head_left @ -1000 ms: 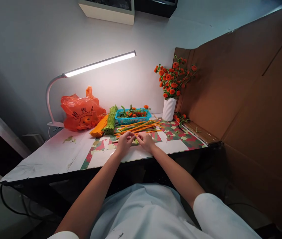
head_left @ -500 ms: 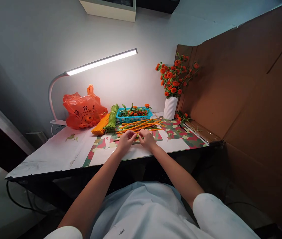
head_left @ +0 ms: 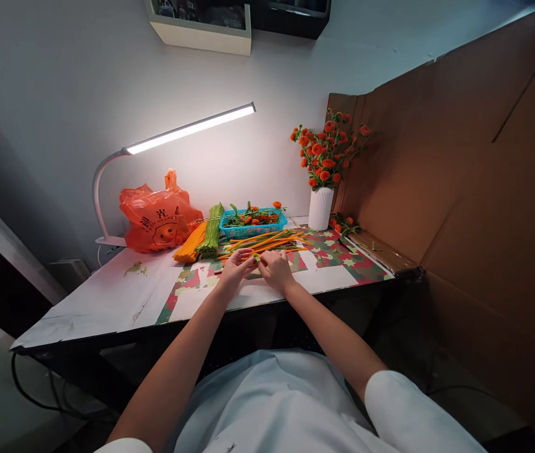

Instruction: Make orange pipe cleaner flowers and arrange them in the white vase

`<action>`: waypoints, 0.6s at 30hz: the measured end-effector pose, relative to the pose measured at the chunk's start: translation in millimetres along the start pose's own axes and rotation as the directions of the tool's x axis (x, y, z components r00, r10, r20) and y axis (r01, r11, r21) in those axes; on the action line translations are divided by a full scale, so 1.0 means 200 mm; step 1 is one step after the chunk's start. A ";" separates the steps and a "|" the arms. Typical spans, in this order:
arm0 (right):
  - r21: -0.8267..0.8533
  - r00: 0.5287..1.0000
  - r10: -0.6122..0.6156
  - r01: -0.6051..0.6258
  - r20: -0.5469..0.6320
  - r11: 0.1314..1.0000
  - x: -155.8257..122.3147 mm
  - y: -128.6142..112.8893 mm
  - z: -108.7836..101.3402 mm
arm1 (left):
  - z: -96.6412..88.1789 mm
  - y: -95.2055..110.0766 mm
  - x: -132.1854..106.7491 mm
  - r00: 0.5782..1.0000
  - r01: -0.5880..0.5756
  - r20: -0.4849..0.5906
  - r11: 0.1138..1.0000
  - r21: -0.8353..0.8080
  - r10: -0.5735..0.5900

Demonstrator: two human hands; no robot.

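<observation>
Green, one small piece (head_left: 256, 257): located between the fingertips of both hands, just above the near part of the table (head_left: 100, 296); its exact form is too small to tell.
Left hand (head_left: 234, 270): fingers narrowed, thumb and fingertips pinching the piece.
Right hand (head_left: 276, 270): fingers curled, tips meeting at the same piece; its grip is hidden by the back of the hand, so whether it holds cannot be told.
Loose strips (head_left: 274, 239), orange and green: strewn in a pile just beyond the hands.
Orange bundle (head_left: 188, 246) and green bundle (head_left: 211, 234): side by side, left of the pile.
Blue basket (head_left: 254, 231): behind the pile, containing orange flowers and green stems.
White ribbed vase (head_left: 320, 209): upright, to the basket's right, bearing an orange bouquet (head_left: 317, 150).
Orange plastic bag (head_left: 159, 219): bulging, beside the orange bundle.
White lamp (head_left: 192, 129): lit, above the bag.
</observation>
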State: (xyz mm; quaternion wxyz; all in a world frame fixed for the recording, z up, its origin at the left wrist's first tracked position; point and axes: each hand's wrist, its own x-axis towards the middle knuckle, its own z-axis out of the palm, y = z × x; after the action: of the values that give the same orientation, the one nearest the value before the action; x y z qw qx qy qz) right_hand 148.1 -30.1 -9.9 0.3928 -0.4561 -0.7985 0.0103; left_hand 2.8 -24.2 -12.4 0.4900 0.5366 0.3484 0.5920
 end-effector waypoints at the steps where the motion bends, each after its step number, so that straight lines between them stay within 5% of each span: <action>1: 0.015 1.000 0.007 -0.007 -0.001 1.000 0.00 0.00 0.00 | 0.00 0.00 0.00 1.000 -0.002 0.027 1.000 0.019 0.002; 8: 0.231 0.998 0.055 -0.048 -0.021 0.972 0.01 0.02 0.00 | -0.01 -0.02 0.00 0.997 -0.015 0.075 0.998 0.066 0.010; 15: 0.531 0.973 0.223 -0.219 0.058 0.819 0.04 0.07 0.06 | -0.01 -0.02 0.02 0.936 -0.352 0.114 0.903 0.245 0.333; 18: 0.547 0.967 0.243 -0.245 0.078 0.801 0.05 0.08 0.07 | 0.00 -0.01 0.02 0.922 -0.388 0.113 0.880 0.273 0.371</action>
State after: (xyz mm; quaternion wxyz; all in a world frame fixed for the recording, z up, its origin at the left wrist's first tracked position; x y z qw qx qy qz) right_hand 147.5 -8.7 -19.5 0.5014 -0.4224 -0.6966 0.2914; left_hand 3.7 -19.9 -14.1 0.2901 0.6771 0.3055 0.6034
